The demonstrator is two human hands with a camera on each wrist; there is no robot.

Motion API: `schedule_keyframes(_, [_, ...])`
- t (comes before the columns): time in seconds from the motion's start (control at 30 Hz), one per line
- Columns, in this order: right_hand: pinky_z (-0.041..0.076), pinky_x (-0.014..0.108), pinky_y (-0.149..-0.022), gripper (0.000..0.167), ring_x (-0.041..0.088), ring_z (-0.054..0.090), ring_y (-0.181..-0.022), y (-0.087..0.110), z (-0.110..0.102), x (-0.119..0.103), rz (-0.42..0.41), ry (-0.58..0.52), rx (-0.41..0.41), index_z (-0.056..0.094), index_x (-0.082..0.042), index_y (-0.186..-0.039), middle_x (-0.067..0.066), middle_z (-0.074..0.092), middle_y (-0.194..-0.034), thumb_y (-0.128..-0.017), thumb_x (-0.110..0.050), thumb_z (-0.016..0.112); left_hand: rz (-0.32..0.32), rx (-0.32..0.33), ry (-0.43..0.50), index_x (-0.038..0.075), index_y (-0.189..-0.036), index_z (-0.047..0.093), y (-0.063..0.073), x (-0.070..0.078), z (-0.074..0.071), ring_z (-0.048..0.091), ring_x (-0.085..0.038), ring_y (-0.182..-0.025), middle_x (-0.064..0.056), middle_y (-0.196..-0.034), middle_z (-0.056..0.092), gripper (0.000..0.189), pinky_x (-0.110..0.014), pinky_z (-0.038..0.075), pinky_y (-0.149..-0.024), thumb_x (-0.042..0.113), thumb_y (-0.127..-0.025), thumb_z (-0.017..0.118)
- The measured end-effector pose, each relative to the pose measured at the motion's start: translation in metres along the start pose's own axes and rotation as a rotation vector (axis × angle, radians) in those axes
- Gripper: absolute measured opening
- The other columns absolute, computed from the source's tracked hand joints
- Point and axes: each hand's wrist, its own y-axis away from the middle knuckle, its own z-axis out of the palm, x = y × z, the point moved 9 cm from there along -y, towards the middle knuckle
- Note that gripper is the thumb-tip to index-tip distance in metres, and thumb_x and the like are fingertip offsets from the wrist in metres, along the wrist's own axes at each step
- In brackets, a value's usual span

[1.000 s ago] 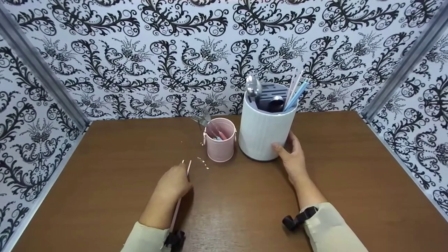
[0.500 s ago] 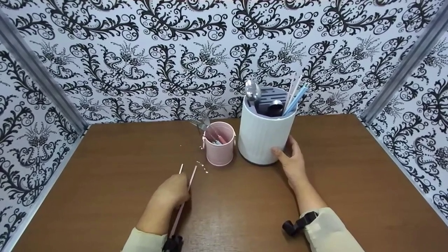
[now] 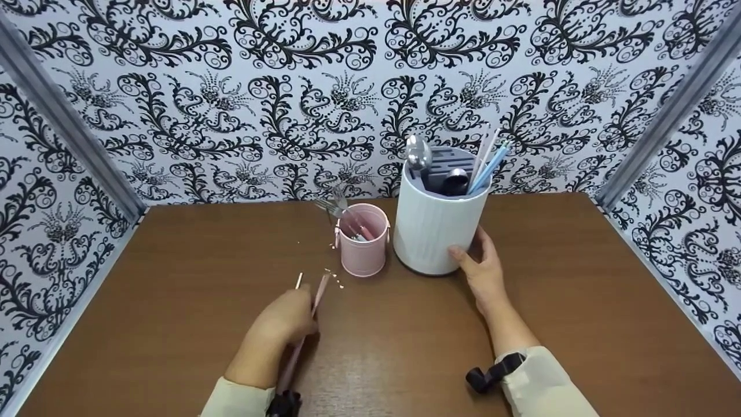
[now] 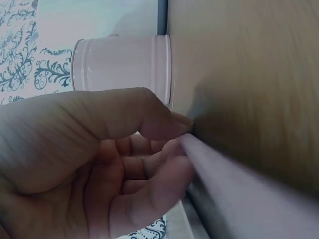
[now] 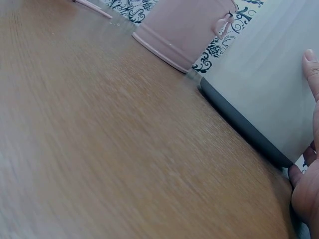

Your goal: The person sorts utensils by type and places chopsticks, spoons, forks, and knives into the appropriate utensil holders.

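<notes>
Near the middle of the table, my left hand [image 3: 283, 317] pinches a slim pink chopstick [image 3: 320, 294] between thumb and fingers. A second thin pale tip [image 3: 299, 281] shows past the knuckles, the rest of it hidden by the hand. In the left wrist view the pinched chopstick [image 4: 239, 184] slants down to the right, low over the wood. My right hand [image 3: 485, 272] grips the lower right side of a white utensil holder [image 3: 434, 231], thumb on the front and fingers around the side. Spoons [image 3: 418, 153], light blue sticks [image 3: 491, 168] and pale sticks stand in this holder.
A pink pail [image 3: 363, 255] with forks [image 3: 331, 207] and other cutlery stands left of the white holder. Small pale flecks [image 3: 340, 285] lie on the brown table [image 3: 393, 347] before the pail. Patterned walls [image 3: 324, 116] enclose the back and sides.
The chopstick in my left hand has swung its far end to the right, widening the gap between the two tips. My right hand stays on the white holder. The head view has tilted slightly.
</notes>
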Motion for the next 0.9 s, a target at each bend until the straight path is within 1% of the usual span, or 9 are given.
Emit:
schedule_keyframes(0.1, [0.024,0.042,-0.131,0.082,0.027,0.031,-0.154,0.0,-0.001,0.0,-0.001,0.001,0.006,0.028,-0.005,-0.163,0.015,0.033,-0.168,-0.096,-0.018,0.074,0.034,0.03,-0.018,0.004,-0.084,0.06,-0.001,0.003,-0.003,0.055,-0.02,-0.057,-0.005,-0.069,0.06,0.026,-0.034,0.049,-0.049,-0.002,-0.067,0.079])
schedule_keyframes(0.27, [0.025,0.042,-0.13,0.081,0.025,0.033,-0.152,-0.001,-0.002,0.001,0.0,0.001,0.006,0.028,-0.006,-0.163,0.014,0.033,-0.168,-0.097,-0.016,0.073,0.052,0.053,-0.045,0.007,-0.077,0.06,0.001,0.006,-0.006,0.05,-0.02,-0.062,-0.003,-0.069,0.059,0.026,-0.039,0.048,-0.057,0.001,-0.064,0.081])
schedule_keyframes(0.43, [0.025,0.043,-0.13,0.082,0.027,0.032,-0.153,-0.002,-0.002,0.002,0.005,0.003,0.007,0.027,-0.006,-0.163,0.015,0.033,-0.168,-0.097,-0.016,0.074,0.073,0.048,-0.043,0.007,-0.075,0.059,0.003,0.011,-0.007,0.05,-0.021,-0.062,-0.003,-0.068,0.057,0.025,-0.039,0.048,-0.056,0.002,-0.065,0.081])
schedule_keyframes(0.57, [0.025,0.044,-0.13,0.084,0.029,0.031,-0.154,-0.001,0.0,0.001,0.001,-0.021,-0.001,0.026,-0.005,-0.163,0.016,0.032,-0.168,-0.096,-0.017,0.074,0.092,0.036,-0.021,0.007,-0.081,0.06,0.003,0.014,-0.007,0.053,-0.021,-0.066,-0.003,-0.072,0.059,0.025,-0.039,0.051,-0.061,0.003,-0.067,0.081])
schedule_keyframes(0.67, [0.025,0.044,-0.13,0.083,0.028,0.031,-0.154,0.0,0.001,0.0,0.001,-0.047,-0.012,0.025,-0.004,-0.164,0.016,0.03,-0.169,-0.097,-0.015,0.073,0.104,0.023,0.011,0.007,-0.086,0.059,0.002,0.017,-0.006,0.054,-0.02,-0.069,-0.002,-0.074,0.059,0.025,-0.037,0.051,-0.062,0.002,-0.07,0.078])
schedule_keyframes(0.73, [0.024,0.043,-0.131,0.083,0.028,0.03,-0.154,0.0,0.001,0.0,0.0,-0.061,-0.016,0.024,-0.004,-0.164,0.015,0.03,-0.169,-0.097,-0.013,0.072,0.12,0.008,0.059,0.007,-0.089,0.059,0.002,0.019,-0.005,0.056,-0.017,-0.066,-0.001,-0.074,0.06,0.024,-0.034,0.051,-0.058,0.001,-0.072,0.075])
schedule_keyframes(0.8, [0.024,0.042,-0.131,0.082,0.027,0.03,-0.155,0.0,0.001,0.0,0.001,-0.056,-0.013,0.024,-0.004,-0.164,0.015,0.03,-0.169,-0.097,-0.013,0.072,0.153,-0.009,0.117,0.007,-0.092,0.059,0.002,0.023,-0.004,0.057,-0.015,-0.061,-0.001,-0.074,0.06,0.023,-0.03,0.051,-0.053,-0.001,-0.074,0.071])
schedule_keyframes(0.9, [0.023,0.042,-0.131,0.082,0.026,0.029,-0.155,0.0,0.001,0.0,0.002,-0.036,-0.008,0.025,-0.004,-0.164,0.015,0.03,-0.169,-0.097,-0.014,0.072,0.199,-0.042,0.237,0.005,-0.096,0.058,0.002,0.029,-0.002,0.06,-0.014,-0.054,-0.003,-0.076,0.061,0.022,-0.028,0.054,-0.047,-0.003,-0.077,0.066])
